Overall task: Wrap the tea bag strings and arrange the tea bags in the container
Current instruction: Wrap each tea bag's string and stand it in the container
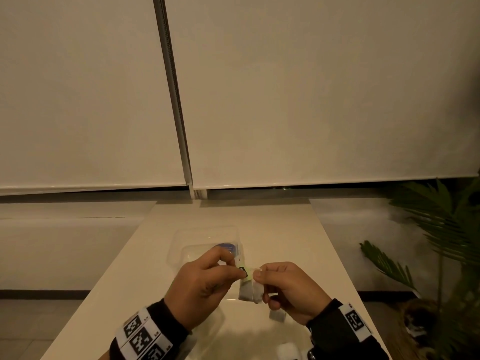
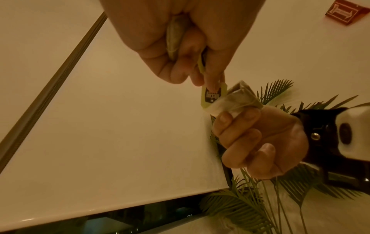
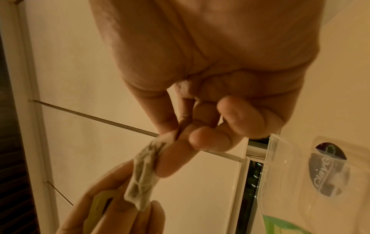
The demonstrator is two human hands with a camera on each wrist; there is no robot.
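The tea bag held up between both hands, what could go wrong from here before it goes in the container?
1. The right hand pinches only the top edge of the tea bag, so a hard tug from the left hand on the tag might tear the paper or pull the string off.
2. The bag hangs above the table, short of the clear container; if either pinch slips, it would likely land outside and the wraps may loosen.

Cut off at six o'clock: white bottle (image 1: pixel 287 351). Half hidden behind left hand (image 1: pixel 200 284): container (image 1: pixel 181 245). Illegible: tag (image 2: pixel 213 96) print.
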